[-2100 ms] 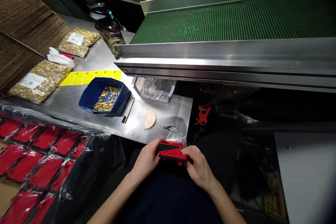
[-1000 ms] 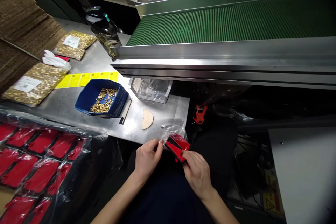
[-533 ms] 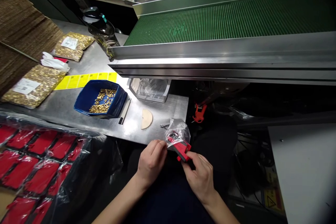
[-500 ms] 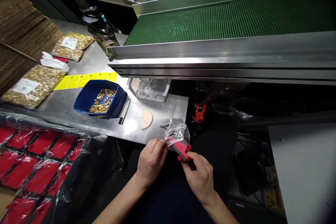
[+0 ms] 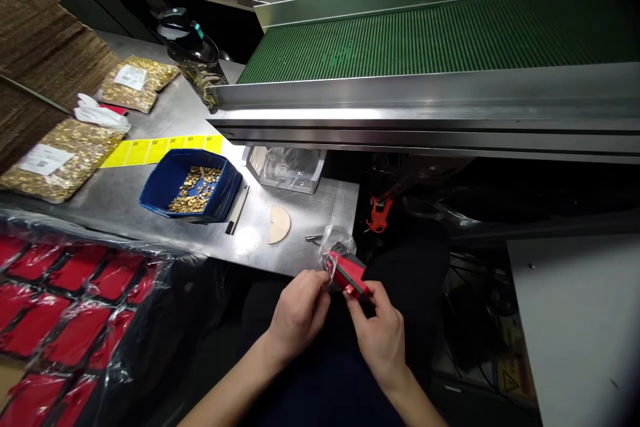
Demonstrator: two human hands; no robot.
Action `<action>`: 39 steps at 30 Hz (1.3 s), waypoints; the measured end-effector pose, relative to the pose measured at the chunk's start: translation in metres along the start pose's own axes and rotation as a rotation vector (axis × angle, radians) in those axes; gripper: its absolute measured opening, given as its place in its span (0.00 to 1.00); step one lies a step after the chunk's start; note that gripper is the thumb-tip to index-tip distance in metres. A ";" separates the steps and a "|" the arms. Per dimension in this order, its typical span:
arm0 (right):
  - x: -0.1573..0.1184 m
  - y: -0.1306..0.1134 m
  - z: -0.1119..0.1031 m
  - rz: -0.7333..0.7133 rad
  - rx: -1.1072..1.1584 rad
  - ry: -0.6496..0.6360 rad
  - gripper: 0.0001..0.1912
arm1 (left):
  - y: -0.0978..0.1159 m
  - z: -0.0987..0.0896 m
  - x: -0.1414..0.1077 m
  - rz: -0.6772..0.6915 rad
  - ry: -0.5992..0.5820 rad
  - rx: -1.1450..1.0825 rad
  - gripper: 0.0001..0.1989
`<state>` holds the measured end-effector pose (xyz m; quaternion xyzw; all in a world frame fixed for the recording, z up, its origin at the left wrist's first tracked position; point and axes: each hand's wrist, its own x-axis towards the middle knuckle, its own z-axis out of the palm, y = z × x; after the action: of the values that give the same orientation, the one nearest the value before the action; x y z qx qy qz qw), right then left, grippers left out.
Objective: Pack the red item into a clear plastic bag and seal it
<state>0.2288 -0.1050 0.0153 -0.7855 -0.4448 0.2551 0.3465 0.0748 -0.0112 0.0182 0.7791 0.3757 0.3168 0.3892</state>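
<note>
My right hand [image 5: 380,333] grips the lower end of a small red and dark grey block-shaped part [image 5: 350,272] between thumb and fingers. A clear plastic bag [image 5: 336,240] covers the part's far end, crumpled, just over the table's front edge. With fingers closed in a pinch, my left hand [image 5: 303,310] is at the bag's left side, where shiny plastic shows at the fingertips. Behind the bag lies a small dark metal tool [image 5: 313,239], partly hidden. A flat half-round tan piece [image 5: 279,224] rests on the metal table to its left.
A blue bin [image 5: 165,180] holds small brass pieces, with a slim knife-like tool [image 5: 238,210] beside it. A grey tray [image 5: 315,177] contains clear bags. The conveyor [image 5: 400,43] overhangs the table's back. Red parts [image 5: 80,333] fill a plastic-lined box at left. Orange-handled cutters [image 5: 379,215] hang at right.
My left hand has moved right and slightly forward, up against the bag. The red part has turned and its bag has drawn back, showing more red. My right hand stays on the lower end.
</note>
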 end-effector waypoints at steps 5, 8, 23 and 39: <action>-0.003 -0.006 0.003 -0.197 -0.108 -0.009 0.04 | 0.010 0.004 -0.006 0.058 0.074 -0.091 0.10; 0.002 -0.007 -0.001 -0.233 -0.151 -0.017 0.04 | 0.018 0.004 -0.010 0.101 -0.008 -0.177 0.10; 0.018 -0.028 0.002 -0.580 -0.499 -0.366 0.14 | -0.014 -0.022 -0.019 -0.573 0.050 0.025 0.11; 0.051 -0.039 -0.012 -0.162 -0.031 -0.475 0.20 | -0.011 -0.031 -0.020 -0.587 0.090 -0.045 0.12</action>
<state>0.2404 -0.0500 0.0483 -0.6704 -0.5793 0.3971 0.2395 0.0365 -0.0118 0.0199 0.6134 0.5947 0.2330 0.4644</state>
